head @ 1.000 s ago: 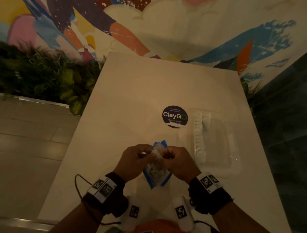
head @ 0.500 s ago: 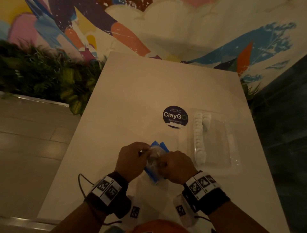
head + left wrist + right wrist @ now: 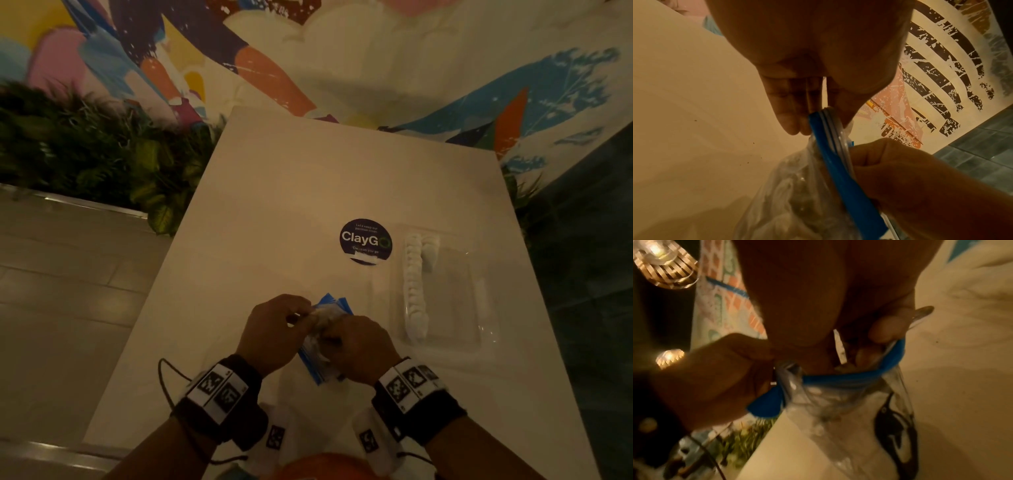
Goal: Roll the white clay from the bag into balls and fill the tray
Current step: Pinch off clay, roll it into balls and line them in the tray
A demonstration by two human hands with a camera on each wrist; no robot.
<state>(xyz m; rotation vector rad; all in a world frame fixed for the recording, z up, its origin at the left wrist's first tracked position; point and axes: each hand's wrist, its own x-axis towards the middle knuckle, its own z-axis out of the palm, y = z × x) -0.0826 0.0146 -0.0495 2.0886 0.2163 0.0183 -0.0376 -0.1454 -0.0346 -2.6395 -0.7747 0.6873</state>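
Both hands hold a clear zip bag (image 3: 325,363) with a blue strip along its mouth, just above the table's near edge. My left hand (image 3: 301,317) pinches one end of the blue strip (image 3: 830,155) between thumb and fingertips (image 3: 789,123). My right hand (image 3: 334,337) curls round the other side of the bag's mouth (image 3: 849,378), its fingertips (image 3: 885,327) at the rim. Pale clay lumps (image 3: 818,392) show dimly through the plastic. To the right lies the clear tray (image 3: 479,329), with a column of white clay balls (image 3: 414,284) along its left side and a few more at the far end.
A round dark ClayGo sticker (image 3: 365,241) sits on the white table (image 3: 291,205) left of the tray. Green plants (image 3: 102,161) border the table's left side, and a painted wall stands behind. Grey floor tiles lie on both sides.
Both hands have drawn slightly closer together on the bag, and the right hand has slid further over its mouth. The tray and balls have not moved.
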